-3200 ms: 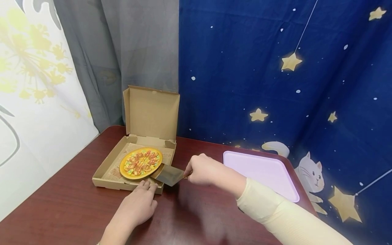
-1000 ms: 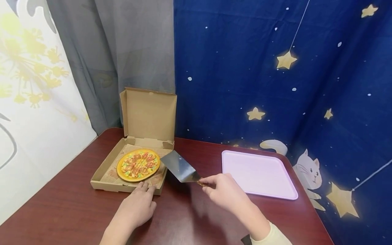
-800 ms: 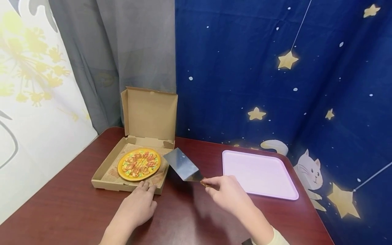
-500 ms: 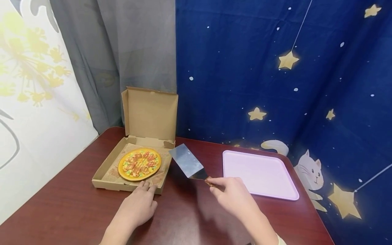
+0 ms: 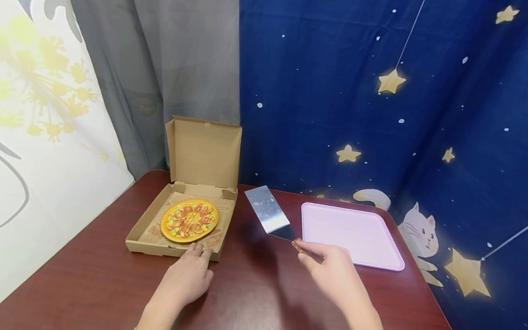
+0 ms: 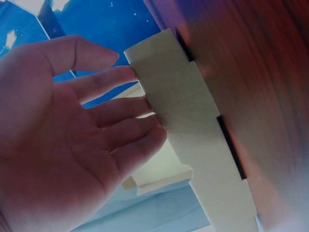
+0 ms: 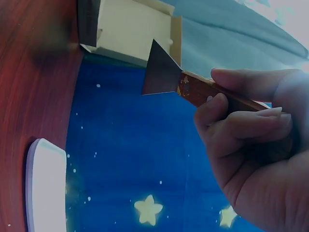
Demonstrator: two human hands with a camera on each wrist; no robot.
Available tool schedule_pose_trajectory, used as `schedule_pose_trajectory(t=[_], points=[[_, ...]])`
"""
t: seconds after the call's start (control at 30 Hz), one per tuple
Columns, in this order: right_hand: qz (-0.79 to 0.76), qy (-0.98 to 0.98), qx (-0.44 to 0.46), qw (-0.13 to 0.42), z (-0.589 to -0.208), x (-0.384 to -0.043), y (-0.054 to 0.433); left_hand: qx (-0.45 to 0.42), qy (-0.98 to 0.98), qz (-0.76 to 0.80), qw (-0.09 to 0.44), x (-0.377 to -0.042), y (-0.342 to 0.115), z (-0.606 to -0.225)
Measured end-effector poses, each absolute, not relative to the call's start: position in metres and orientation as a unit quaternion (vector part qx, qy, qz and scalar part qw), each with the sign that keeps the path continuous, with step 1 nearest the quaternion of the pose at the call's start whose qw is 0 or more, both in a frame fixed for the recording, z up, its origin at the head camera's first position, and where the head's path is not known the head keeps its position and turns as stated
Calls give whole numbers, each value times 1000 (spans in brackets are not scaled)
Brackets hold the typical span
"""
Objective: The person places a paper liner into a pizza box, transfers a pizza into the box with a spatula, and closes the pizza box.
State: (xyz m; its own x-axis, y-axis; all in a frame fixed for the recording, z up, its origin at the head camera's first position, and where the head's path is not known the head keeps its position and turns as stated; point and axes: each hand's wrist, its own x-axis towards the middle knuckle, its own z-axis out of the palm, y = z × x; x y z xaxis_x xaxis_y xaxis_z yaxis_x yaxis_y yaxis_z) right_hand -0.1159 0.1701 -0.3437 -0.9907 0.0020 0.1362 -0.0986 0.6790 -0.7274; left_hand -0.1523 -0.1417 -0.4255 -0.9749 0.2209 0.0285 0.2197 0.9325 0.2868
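A toy pizza [image 5: 189,220] on a yellow round base lies on printed paper inside a cardboard pizza box [image 5: 205,156], whose lid stands up at the back. My left hand [image 5: 184,278] rests its outstretched fingertips on the box's front wall, and the left wrist view shows them touching its upper edge. My right hand [image 5: 335,271] grips the wooden handle [image 7: 203,88] of a metal spatula [image 5: 270,213]. The spatula's flat blade is above the table, between box and tray, with nothing on it. In the right wrist view, fingers and thumb curl round the handle.
A pale purple tray [image 5: 350,234] lies on the right of the dark red wooden table [image 5: 251,293]. Behind the table hang a grey curtain [image 5: 200,59] and a blue curtain [image 5: 313,91] with stars.
The spatula's blade was at the pizza's right edge, over the box; my right hand has drawn it back to the right, away from the box. My left hand stays put.
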Motion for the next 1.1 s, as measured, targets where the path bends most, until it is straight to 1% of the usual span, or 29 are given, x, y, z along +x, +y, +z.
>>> schedule_pose_trajectory(t=[0.2, 0.5, 1.1], points=[[410, -910, 11, 65, -350, -110, 175, 110, 984, 139, 3, -150, -140, -423], [419, -906, 7, 53, -367, -108, 170, 111, 985, 132, -1, -151, -138, -424], [408, -912, -4, 54, -378, -105, 179, 114, 987, 113, -4, -149, -138, -421]])
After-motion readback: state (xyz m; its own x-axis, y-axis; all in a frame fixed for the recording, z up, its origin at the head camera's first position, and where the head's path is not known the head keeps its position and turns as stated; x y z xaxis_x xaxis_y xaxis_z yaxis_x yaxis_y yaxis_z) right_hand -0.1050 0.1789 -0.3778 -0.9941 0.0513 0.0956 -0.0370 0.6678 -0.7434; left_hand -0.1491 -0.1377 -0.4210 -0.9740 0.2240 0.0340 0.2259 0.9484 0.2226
